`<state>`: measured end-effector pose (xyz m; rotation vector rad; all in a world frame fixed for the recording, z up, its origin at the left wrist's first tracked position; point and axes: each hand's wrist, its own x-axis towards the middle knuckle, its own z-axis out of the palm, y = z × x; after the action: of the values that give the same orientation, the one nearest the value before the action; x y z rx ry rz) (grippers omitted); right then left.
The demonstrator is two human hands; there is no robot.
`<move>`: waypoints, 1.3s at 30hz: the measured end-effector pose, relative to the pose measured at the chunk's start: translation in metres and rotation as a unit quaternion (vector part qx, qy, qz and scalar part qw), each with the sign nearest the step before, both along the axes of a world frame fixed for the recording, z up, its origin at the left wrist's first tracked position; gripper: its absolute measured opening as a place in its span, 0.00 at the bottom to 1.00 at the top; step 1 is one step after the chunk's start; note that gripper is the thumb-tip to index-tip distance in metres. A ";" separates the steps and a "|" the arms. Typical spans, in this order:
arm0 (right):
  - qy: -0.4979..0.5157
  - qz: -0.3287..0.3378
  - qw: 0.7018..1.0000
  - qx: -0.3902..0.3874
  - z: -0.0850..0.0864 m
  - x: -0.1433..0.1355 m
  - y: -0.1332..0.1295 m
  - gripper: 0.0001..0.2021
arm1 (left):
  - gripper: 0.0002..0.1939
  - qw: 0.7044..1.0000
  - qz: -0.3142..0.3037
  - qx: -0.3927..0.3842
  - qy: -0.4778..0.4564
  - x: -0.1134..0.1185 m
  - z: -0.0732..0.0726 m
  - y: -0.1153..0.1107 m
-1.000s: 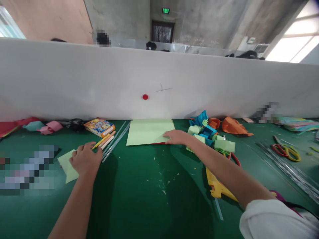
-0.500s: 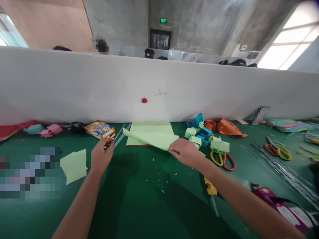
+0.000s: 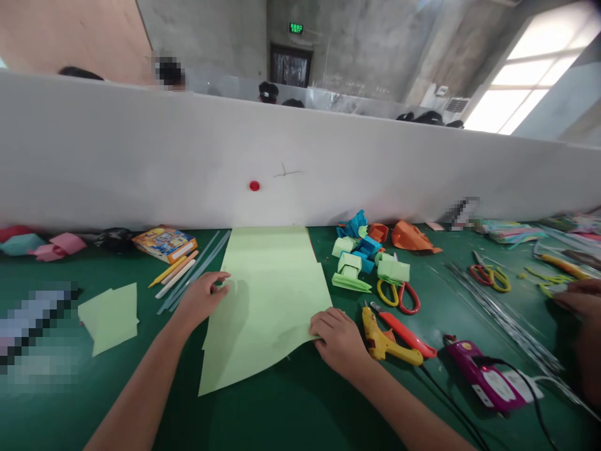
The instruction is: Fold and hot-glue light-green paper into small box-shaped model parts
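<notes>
A large light green paper sheet (image 3: 267,294) lies on the green table, over other paper, with its near edge curved and slightly raised. My right hand (image 3: 338,338) grips the sheet's near right edge, fingers on top and thumb tucked beneath. At the sheet's left side is my left hand (image 3: 204,297), fingers apart and slightly curled, holding nothing. Beside it lie pale blue strips (image 3: 206,266) and several coloured sticks (image 3: 174,274). Folded green and blue paper pieces (image 3: 350,266) sit right of the sheet.
A yellow glue gun (image 3: 387,341), a red cutter (image 3: 408,335) and scissors (image 3: 408,297) lie right. Farther right are a purple power box (image 3: 488,376), metal wires (image 3: 507,322) and another person's hand (image 3: 580,297). Small green sheets (image 3: 113,316) lie left. A white partition (image 3: 197,163) stands behind.
The green sheet, earlier folded over near the partition, now extends flat toward me. My right hand has come nearer with its edge. The view has shifted right.
</notes>
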<state>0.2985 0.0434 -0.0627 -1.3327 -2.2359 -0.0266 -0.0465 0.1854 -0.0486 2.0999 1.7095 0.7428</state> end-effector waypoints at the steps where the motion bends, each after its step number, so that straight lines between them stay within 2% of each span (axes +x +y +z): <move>1: -0.008 -0.002 1.000 0.002 -0.001 -0.002 0.005 0.12 | 0.24 1.000 0.002 0.006 0.011 -0.002 0.000 0.001; 5: -0.042 -0.039 0.998 0.001 0.000 -0.009 0.030 0.09 | 0.23 0.998 0.015 0.036 0.048 -0.009 -0.005 0.003; 8: -0.077 -0.073 0.994 -0.015 0.005 -0.012 0.063 0.06 | 0.23 0.995 0.042 0.066 0.058 -0.010 -0.012 -0.003; 11: -0.111 -0.087 0.989 -0.036 0.011 -0.016 0.104 0.04 | 0.22 0.992 0.055 0.104 0.055 -0.012 -0.016 -0.022; 14: -0.129 -0.097 0.985 -0.054 0.017 -0.019 0.135 0.11 | 0.18 0.989 0.033 0.133 0.051 -0.018 -0.015 -0.049; 16: -0.131 -0.101 0.984 -0.065 0.020 -0.019 0.146 0.12 | 0.17 0.988 0.022 0.147 0.051 -0.022 -0.014 -0.065; 19: -0.122 -0.095 0.985 -0.082 0.021 -0.018 0.148 0.11 | 0.15 0.987 0.000 0.149 0.056 -0.024 -0.012 -0.079; 22: -0.103 -0.058 0.988 -0.094 0.019 -0.019 0.133 0.13 | 0.14 0.989 -0.025 0.132 0.068 -0.020 -0.012 -0.081; 24: -0.088 -0.018 0.991 -0.096 0.016 -0.024 0.112 0.12 | 0.13 0.989 -0.025 0.125 0.078 -0.016 -0.012 -0.081; 26: -0.074 0.032 0.992 -0.096 0.013 -0.029 0.080 0.11 | 0.16 0.989 -0.008 0.125 0.083 -0.013 -0.012 -0.080; 30: -0.051 0.122 0.987 -0.095 0.006 -0.034 0.005 0.07 | 0.32 0.986 0.047 0.135 0.084 -0.013 -0.013 -0.078; 32: -0.033 0.153 0.983 -0.100 0.002 -0.032 -0.022 0.09 | 0.36 0.985 0.054 0.136 0.094 -0.016 -0.014 -0.077; 35: 0.083 0.185 0.971 -0.127 -0.001 -0.027 -0.040 0.10 | 0.28 0.986 0.044 0.118 0.108 -0.022 -0.013 -0.074; 37: 0.134 0.182 0.963 -0.149 -0.001 -0.024 -0.040 0.11 | 0.19 0.986 0.044 0.115 0.110 -0.027 -0.010 -0.067; 39: 0.164 0.167 0.957 -0.170 0.000 -0.021 -0.036 0.13 | 0.17 0.984 0.061 0.126 0.114 -0.030 -0.007 -0.057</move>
<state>0.2774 0.0074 -0.0625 -1.0064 -2.2024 0.6797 -0.0769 0.1282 -0.0556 2.3420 1.9703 0.8188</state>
